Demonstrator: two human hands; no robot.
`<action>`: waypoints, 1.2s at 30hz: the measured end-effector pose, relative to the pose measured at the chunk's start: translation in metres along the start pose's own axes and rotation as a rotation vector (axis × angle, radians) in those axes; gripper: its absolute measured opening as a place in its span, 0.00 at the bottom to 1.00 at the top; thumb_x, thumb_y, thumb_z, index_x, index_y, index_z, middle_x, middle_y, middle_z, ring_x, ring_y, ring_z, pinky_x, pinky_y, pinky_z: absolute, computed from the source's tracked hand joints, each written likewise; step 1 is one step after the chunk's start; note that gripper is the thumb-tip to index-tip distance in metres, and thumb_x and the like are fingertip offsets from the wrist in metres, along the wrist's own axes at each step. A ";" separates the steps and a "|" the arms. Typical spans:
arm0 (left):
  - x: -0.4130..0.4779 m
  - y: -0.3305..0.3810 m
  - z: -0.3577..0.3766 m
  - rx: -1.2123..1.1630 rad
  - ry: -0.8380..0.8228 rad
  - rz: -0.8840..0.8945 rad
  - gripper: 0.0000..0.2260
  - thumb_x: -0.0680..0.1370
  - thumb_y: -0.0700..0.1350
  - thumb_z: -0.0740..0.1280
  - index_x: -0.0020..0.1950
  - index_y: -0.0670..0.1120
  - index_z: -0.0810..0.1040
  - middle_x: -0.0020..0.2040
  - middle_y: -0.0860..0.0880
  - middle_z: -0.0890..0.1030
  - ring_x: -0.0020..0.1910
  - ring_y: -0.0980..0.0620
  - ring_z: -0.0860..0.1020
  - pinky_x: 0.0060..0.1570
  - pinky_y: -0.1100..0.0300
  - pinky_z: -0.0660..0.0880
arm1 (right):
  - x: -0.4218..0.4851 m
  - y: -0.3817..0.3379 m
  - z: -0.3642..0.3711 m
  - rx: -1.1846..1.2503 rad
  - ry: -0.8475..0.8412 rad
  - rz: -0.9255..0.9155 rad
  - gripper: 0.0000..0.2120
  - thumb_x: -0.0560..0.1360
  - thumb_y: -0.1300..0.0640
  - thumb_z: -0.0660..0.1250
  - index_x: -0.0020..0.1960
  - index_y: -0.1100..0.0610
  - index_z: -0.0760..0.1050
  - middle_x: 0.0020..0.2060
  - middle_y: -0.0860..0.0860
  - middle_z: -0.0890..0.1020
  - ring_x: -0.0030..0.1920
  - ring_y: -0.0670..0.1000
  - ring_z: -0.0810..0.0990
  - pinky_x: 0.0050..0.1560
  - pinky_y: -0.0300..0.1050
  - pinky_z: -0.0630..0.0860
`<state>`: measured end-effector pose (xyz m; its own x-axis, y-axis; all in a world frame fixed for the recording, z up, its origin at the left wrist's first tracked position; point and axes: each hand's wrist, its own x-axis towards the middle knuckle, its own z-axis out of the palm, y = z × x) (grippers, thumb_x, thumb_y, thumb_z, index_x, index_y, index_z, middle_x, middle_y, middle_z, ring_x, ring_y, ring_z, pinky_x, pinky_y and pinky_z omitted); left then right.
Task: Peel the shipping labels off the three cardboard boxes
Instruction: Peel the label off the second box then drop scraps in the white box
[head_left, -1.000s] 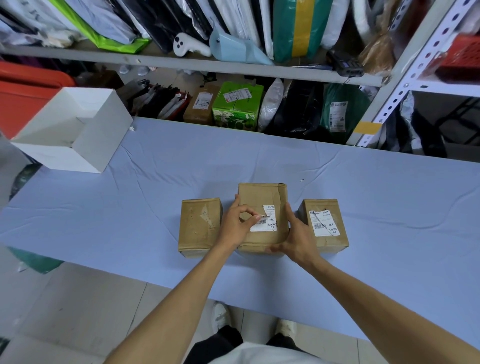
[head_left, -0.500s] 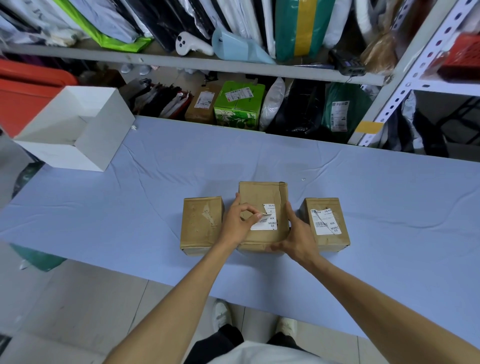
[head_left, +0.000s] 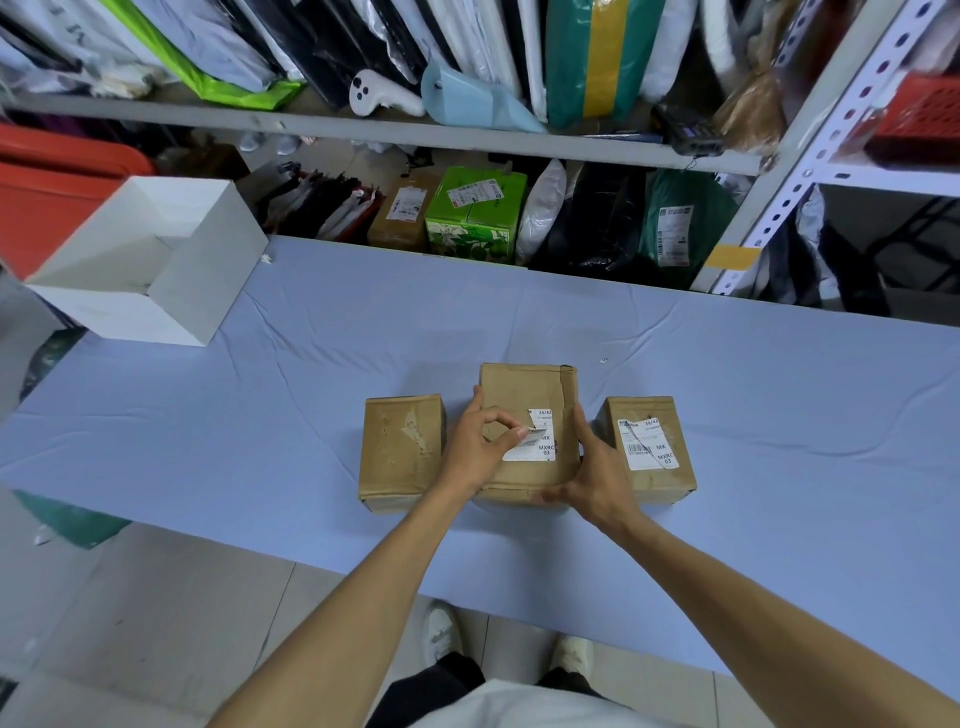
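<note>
We see three brown boxes (head_left: 527, 400) with white labels (head_left: 540, 447) printed in black, on a pale blue desk (head_left: 311, 395); one white bin (head_left: 208, 291).

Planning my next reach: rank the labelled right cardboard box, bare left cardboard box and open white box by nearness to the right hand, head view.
1. Labelled brown cardboard box, just right of the right hand.
2. Bare brown cardboard box, left of centre.
3. Open white box, far left.
</note>
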<state>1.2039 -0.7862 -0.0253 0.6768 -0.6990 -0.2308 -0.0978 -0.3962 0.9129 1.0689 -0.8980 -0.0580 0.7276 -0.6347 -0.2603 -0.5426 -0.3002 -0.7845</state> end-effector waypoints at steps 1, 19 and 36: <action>0.000 0.001 0.000 -0.003 -0.003 -0.001 0.02 0.73 0.45 0.73 0.43 0.51 0.82 0.78 0.45 0.56 0.77 0.57 0.53 0.71 0.59 0.57 | 0.000 0.000 0.000 0.005 -0.002 -0.001 0.63 0.52 0.60 0.83 0.77 0.45 0.50 0.42 0.33 0.74 0.41 0.39 0.76 0.33 0.25 0.72; -0.002 0.007 -0.002 -0.010 -0.024 -0.010 0.03 0.73 0.45 0.73 0.45 0.47 0.82 0.78 0.45 0.55 0.77 0.56 0.53 0.70 0.62 0.54 | 0.001 0.003 -0.001 0.036 0.002 -0.001 0.62 0.51 0.60 0.82 0.76 0.43 0.51 0.43 0.31 0.74 0.41 0.33 0.75 0.33 0.22 0.71; -0.003 0.006 -0.001 -0.006 -0.047 -0.010 0.06 0.74 0.46 0.73 0.48 0.45 0.82 0.79 0.45 0.54 0.78 0.54 0.52 0.76 0.53 0.53 | -0.003 0.001 -0.001 0.034 0.017 -0.007 0.60 0.52 0.60 0.82 0.76 0.46 0.53 0.49 0.45 0.77 0.48 0.48 0.78 0.44 0.39 0.78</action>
<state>1.2020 -0.7854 -0.0184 0.6430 -0.7222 -0.2549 -0.0870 -0.3996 0.9126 1.0658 -0.8974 -0.0579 0.7240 -0.6445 -0.2457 -0.5228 -0.2804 -0.8050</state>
